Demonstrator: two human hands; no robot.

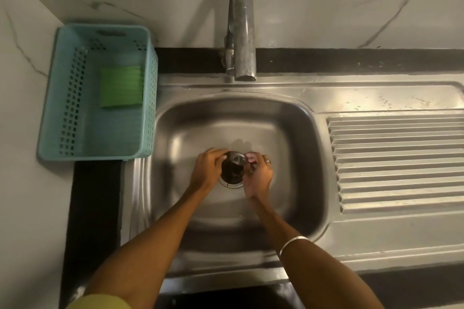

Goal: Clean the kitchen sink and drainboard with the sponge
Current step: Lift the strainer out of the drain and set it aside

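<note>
Two bare forearms reach from the near edge into the steel sink [288,133].

The left hand [207,169] and the right hand [258,175] curl their fingers round the dark drain strainer [233,164], tilted over the drain hole. The green sponge [120,86] lies in the blue basket [62,108] at far left. The ribbed drainboard [396,163] spreads right; the faucet [242,32] stands before a marble wall.
</note>
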